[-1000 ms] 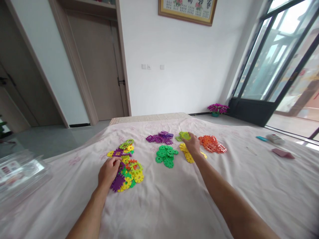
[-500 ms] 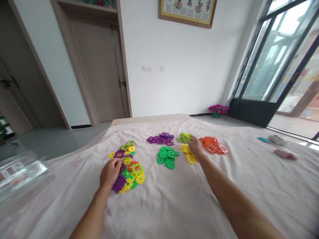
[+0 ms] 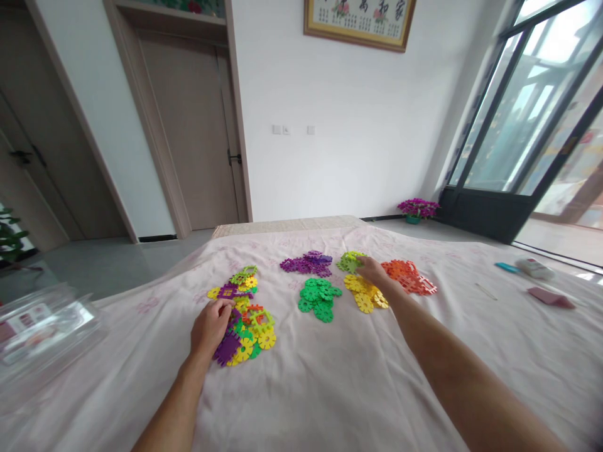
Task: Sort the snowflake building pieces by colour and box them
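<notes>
My left hand [image 3: 210,325] rests at the near left side of a mixed heap of plastic interlocking pieces [image 3: 244,348] in yellow, green, purple, lime and orange. Its fingers are curled beside a purple window-shaped piece [image 3: 228,292]; what they pinch, if anything, is hidden. Farther off, my right hand [image 3: 373,271] reaches over to a lime pile [image 3: 349,260], fingers stretched out and fingertips at its right edge. Just below that hand lies a yellow pile [image 3: 364,302]. An orange-red pile [image 3: 406,276] sits to its right.
Green discs [image 3: 320,297] and a purple pile [image 3: 306,263] lie mid-table on the pale cloth [image 3: 330,383]. A clear plastic box [image 3: 42,333] stands at left. To the right are a white packet [image 3: 535,269], a blue item [image 3: 507,267] and a pink item [image 3: 551,297].
A bright lime piece at my right fingertips now lies among the lime pile, and more of the yellow pile shows. My left hand stays by the mixed heap. The view has shifted slightly.
</notes>
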The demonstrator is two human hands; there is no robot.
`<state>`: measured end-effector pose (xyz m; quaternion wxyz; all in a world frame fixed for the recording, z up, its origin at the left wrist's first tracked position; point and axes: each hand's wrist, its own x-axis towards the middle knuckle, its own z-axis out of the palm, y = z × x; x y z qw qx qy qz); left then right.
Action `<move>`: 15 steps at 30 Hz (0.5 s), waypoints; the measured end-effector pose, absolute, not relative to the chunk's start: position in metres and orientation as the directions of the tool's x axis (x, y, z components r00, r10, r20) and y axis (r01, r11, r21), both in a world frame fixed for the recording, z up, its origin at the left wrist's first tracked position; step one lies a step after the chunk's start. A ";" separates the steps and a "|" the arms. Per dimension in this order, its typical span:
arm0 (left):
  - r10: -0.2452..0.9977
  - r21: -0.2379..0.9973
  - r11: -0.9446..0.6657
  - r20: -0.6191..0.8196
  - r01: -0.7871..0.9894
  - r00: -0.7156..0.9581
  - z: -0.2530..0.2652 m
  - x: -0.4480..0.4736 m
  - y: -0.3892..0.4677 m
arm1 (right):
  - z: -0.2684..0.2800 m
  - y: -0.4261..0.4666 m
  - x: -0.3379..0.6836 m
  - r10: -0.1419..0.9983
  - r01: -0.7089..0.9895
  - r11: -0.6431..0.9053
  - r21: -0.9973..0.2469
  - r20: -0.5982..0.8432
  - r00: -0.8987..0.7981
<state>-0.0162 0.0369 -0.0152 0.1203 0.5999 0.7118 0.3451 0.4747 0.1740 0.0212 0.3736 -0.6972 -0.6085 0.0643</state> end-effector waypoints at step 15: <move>0.925 0.623 0.022 0.285 0.782 -0.253 -0.016 -0.016 0.037 | 0.022 0.082 0.299 0.819 0.714 0.546 -0.439 0.458 -0.345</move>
